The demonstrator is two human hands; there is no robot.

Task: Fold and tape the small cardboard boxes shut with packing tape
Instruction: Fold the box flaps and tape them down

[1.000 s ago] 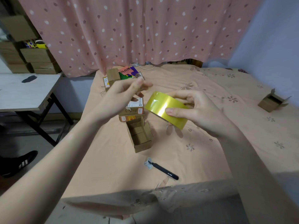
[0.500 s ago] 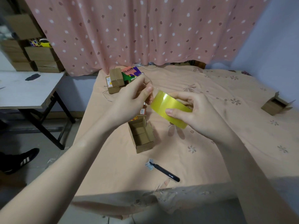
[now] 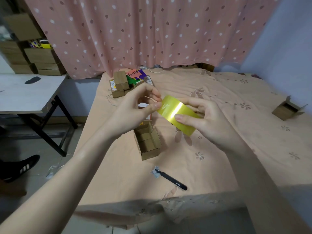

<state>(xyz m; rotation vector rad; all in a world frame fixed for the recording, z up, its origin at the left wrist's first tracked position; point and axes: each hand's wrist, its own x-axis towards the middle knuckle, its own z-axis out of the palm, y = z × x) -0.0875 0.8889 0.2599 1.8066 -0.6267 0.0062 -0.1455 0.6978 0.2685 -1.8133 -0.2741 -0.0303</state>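
Two hands raise the tape (image 3: 177,114): our right hand (image 3: 207,119) grips it, our left hand (image 3: 135,107) pinches its end. We should peel slowly, squarely, above the open box (image 3: 147,141).

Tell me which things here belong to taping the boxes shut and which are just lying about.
For the job: tape roll in the right hand, left hand picking at its end, open box, closed boxes.

Lying about: black pen, table, curtain, shoe.
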